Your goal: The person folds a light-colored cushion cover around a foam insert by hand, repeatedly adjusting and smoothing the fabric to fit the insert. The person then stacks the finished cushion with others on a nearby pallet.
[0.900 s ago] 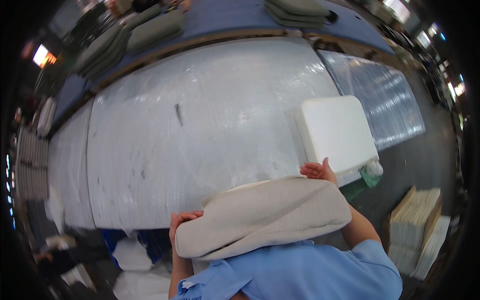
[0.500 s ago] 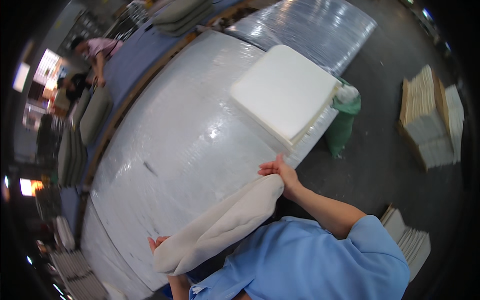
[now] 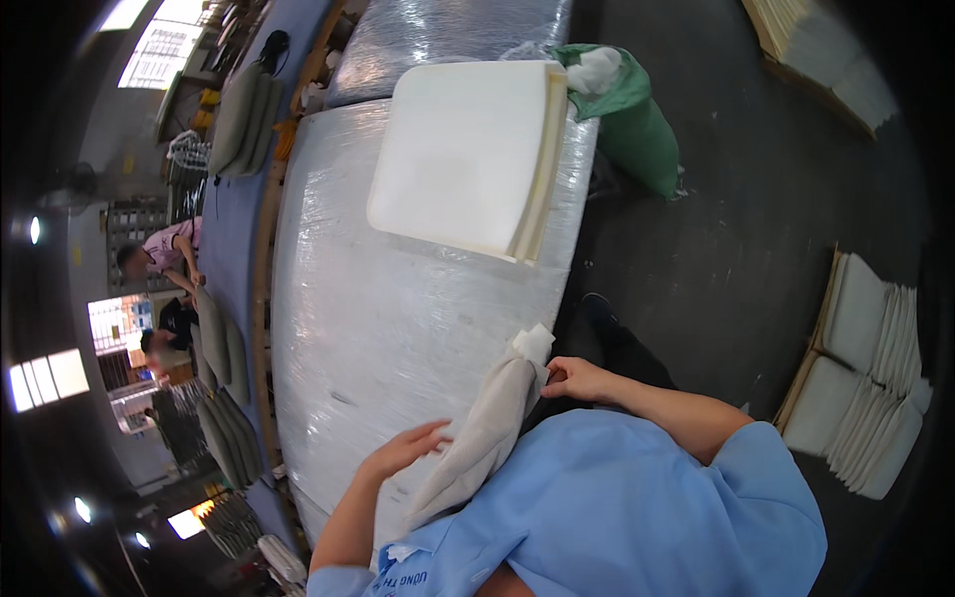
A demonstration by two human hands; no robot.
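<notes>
Beige cloth cover (image 3: pixel 477 438) is held on a slant in front of the blue shirt (image 3: pixel 607 488), over the near part of the plastic-wrapped table (image 3: pixel 398 328). Whether any of it is rested there cannot be told. White filling (image 3: pixel 532 343) is seen poking out at its far end. The cloth edge near that end is pinched by the bent fingers of the right hand (image 3: pixel 577 380). The left hand (image 3: pixel 406 450) is held open on the other side, close to the cloth; whether the cloth is touched cannot be told.

It should be found light, soft and floppy, and not easily broken. Not much slipping should be expected, but creases could be made by a hard squeeze. It is best pinched by cloth and filling together at the far end, with the long side held up from below.

Room is made tight by the shirt, which is very near. Farther up the table, much space is taken by a stack of white pads (image 3: pixel 458 149). Just beside it, a green sack (image 3: pixel 637 139) is stuffed with white fluff (image 3: pixel 597 70). On the left, grey-green cushions (image 3: pixel 249 119) are piled on a long blue table (image 3: pixel 229 219). On the right, piles of white pieces (image 3: pixel 856 368) are seen.
</notes>
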